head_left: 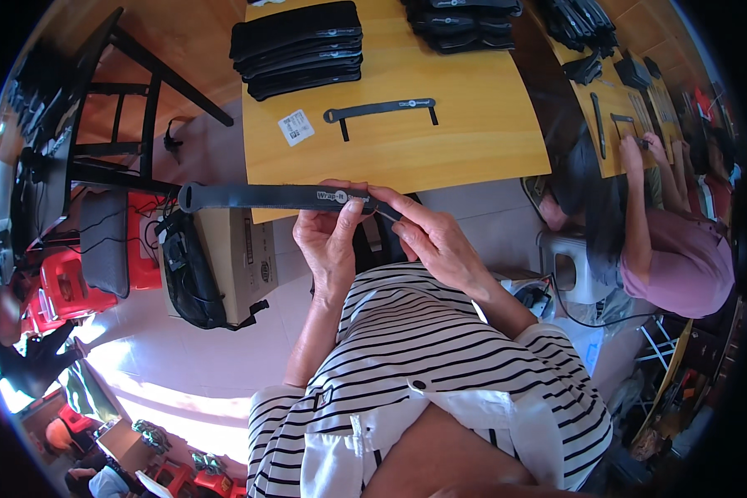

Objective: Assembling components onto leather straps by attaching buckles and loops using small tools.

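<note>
A long black strap (257,197) is hanging level in the air just in front of the near edge of a yellow counter (473,153), its looped end pointing left. The left hand (328,241) is pinching it near the printed end, thumb lying on its face and fingers curling behind. The right hand (440,249) is closing thumb and fingertips around the right end; exactly what lies between them is too small to tell.

The strap is looking light and flat, stiff enough to be spanning outward with little sag yet probably bendable, and hardly fragile. Its smooth face may be slipping a little under dry fingers, so the flat width near the printed end is offering the surest hold.

On the counter, a similar strap (382,108) is lying beside a white label (296,127), with a stack of black straps (296,54) sitting behind.
</note>
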A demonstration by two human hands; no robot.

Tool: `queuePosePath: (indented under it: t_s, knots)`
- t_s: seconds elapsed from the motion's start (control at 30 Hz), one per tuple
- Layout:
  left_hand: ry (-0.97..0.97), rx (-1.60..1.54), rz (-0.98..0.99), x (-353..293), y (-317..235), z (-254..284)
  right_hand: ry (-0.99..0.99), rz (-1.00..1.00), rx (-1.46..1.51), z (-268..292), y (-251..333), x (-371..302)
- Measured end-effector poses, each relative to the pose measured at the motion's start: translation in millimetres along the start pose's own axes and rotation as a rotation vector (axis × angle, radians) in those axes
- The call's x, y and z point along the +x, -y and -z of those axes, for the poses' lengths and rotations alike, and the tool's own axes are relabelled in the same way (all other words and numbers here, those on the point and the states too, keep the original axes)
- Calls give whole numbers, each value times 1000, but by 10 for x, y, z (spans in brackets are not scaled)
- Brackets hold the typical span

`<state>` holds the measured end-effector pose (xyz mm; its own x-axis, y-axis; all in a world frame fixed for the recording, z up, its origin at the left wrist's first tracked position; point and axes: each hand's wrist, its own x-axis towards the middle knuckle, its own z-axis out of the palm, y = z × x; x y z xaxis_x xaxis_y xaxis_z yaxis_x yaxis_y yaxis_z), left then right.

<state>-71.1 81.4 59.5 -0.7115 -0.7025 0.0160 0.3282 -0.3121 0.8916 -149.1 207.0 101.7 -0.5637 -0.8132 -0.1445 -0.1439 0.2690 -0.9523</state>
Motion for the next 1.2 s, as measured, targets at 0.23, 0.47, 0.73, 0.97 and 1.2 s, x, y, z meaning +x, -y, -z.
queuePosePath:
  t_s: [0.23,0.47,0.73,0.97,1.2]
  knots:
    - [4,156,-152,-7,71,-30,-114,33,85,-129,-119,29]
    - [-53,210,-342,-33,169,-102,-198,-6,378,-298,-158,49]
    - [-27,3,26,9,-59,-42,-187,-5,427,-279,-197,33]
    - [-27,368,-379,-33,119,-40,-136,-127,648,-287,-168,85]
    - [-18,137,-84,41,-22,-31,-321,52,342,-342,-175,85]
